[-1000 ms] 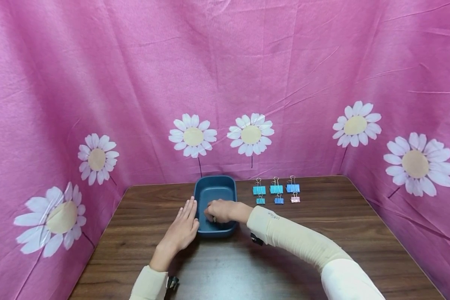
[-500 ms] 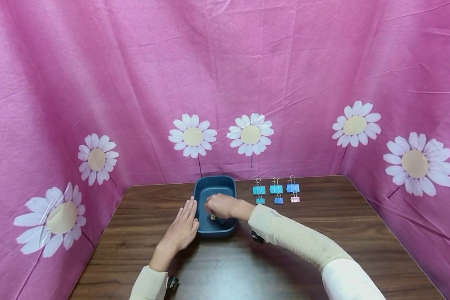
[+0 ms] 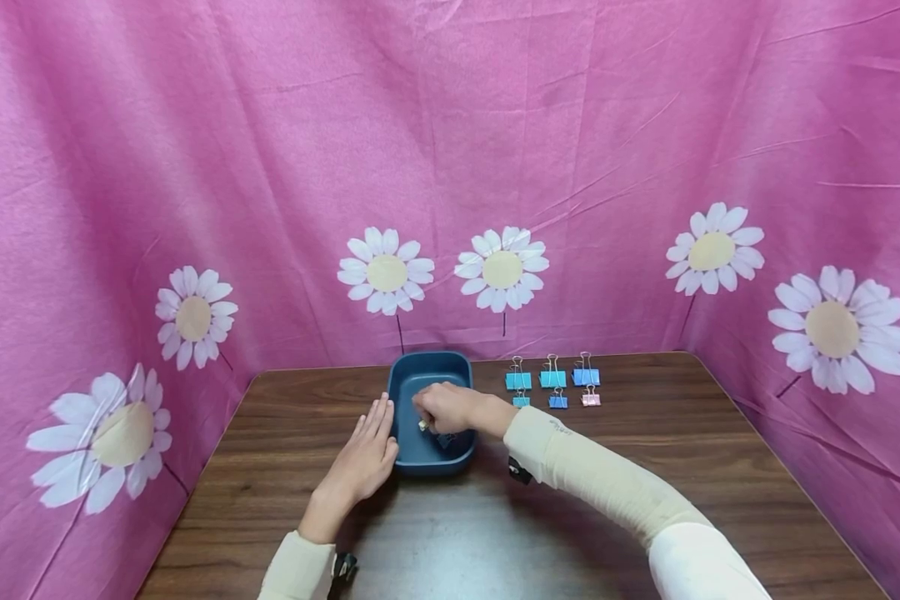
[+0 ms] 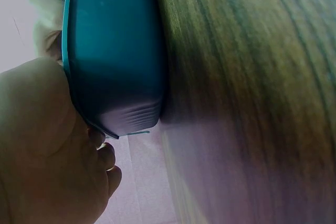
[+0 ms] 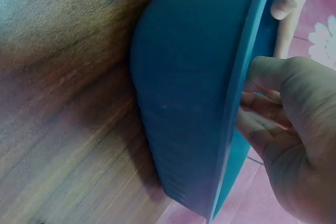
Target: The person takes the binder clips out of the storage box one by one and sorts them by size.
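A dark blue rectangular bin (image 3: 431,360) stands near the table's back edge. My left hand (image 3: 362,458) rests along its left wall with the fingers held straight. Inside the bin, toward its near half, my right hand (image 3: 444,408) is lowered with curled fingers. It pinches a small pale-gold binder clip (image 3: 423,425), mostly hidden by the fingers and too small to see in detail. From the right wrist, the fingers (image 5: 260,111) reach over the bin's rim, and the wall hides their tips. The left wrist view shows the left palm (image 4: 39,129) against the rim.
To the bin's right lie two rows of binder clips: larger teal (image 3: 518,381) and blue (image 3: 587,377) ones behind, smaller teal (image 3: 521,402), blue (image 3: 558,402) and pink (image 3: 591,400) ones in front. A pink flowered curtain (image 3: 435,167) encloses the brown wooden table (image 3: 682,450).
My right hand has lifted a little and shifted slightly right within the bin, bringing the pale-gold clip up with it. The left hand, bin and clips on the table stay in place.
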### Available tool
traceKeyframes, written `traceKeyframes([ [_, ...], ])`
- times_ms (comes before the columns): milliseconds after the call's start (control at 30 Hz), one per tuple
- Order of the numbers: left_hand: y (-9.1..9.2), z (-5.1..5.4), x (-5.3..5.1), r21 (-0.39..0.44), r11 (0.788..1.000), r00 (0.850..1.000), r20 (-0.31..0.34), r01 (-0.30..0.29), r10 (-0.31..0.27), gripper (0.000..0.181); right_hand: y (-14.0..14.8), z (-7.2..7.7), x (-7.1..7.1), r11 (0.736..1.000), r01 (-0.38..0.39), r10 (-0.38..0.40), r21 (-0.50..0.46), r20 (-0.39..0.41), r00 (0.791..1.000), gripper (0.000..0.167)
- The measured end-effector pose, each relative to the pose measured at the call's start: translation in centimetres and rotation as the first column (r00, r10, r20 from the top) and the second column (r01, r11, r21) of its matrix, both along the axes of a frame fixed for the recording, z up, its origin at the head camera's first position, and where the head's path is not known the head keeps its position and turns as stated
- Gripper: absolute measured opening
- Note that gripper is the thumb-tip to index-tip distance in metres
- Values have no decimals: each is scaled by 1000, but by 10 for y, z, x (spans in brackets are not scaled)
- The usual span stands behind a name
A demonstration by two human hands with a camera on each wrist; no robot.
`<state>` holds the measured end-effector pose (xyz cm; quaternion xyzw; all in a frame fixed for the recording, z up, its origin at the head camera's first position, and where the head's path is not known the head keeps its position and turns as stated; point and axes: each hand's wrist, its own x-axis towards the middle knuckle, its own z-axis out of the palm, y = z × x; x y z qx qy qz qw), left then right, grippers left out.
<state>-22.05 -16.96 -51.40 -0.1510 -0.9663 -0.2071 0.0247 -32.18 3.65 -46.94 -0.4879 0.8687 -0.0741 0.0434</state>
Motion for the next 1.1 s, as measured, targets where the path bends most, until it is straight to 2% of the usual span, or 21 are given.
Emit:
traceKeyframes([
  [300,0,0,0,-6,1000,1000,7,-4,4,64,13,2,-6,992,-49,45,-112,-36,998,16],
  [667,-1,0,1,-6,1000,1000,-3,5,-5,64,30,0,-10,980,-36,27,-196,-45,999,16],
  [800,-1,0,2,-2,1000,1000,-11,7,-7,63,37,2,-8,976,0,-4,-217,-15,1000,15],
  [900,-1,0,2,-8,1000,1000,-12,7,-7,63,44,6,-6,971,59,-51,-232,37,998,14],
  [1100,0,1,1,-12,1000,1000,-23,9,-10,63,60,13,-5,941,152,-132,-303,86,988,9],
])
